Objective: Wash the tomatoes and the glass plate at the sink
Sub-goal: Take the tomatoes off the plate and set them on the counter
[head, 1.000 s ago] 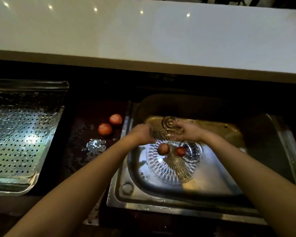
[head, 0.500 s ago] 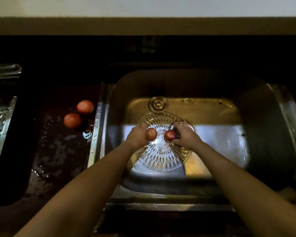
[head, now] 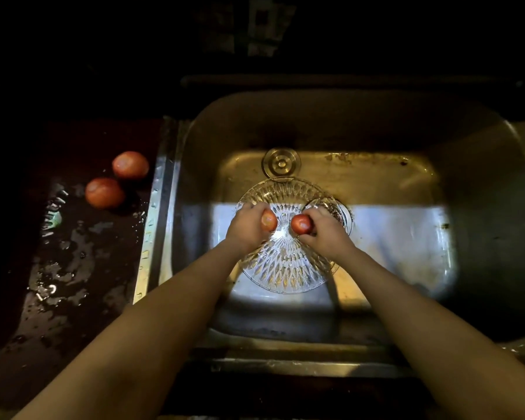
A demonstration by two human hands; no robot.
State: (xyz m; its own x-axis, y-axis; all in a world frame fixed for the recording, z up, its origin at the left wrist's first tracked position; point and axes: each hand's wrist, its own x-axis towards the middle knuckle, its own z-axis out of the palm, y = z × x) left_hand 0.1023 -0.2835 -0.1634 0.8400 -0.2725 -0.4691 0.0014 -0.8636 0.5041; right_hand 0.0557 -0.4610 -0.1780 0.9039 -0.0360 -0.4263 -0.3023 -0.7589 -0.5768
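Note:
A cut-glass plate (head: 285, 268) lies on the floor of the steel sink (head: 406, 237). Above its middle my left hand (head: 247, 227) grips one red tomato (head: 269, 220), and my right hand (head: 325, 228) grips a second tomato (head: 300, 223). The two tomatoes are close together, a small gap between them. Two more tomatoes sit on the wet dark counter left of the sink, one farther back (head: 131, 165) and one nearer (head: 104, 192).
A round metal drain stopper (head: 281, 162) sits at the back of the sink floor, just behind the plate. A drain strainer (head: 343, 215) shows under the plate's right edge. Water puddles (head: 58, 268) cover the counter on the left. The back is dark.
Both hands came back from the plate's far edge and each took a tomato off the plate. My view tilted down, so the white ledge and perforated tray left the frame.

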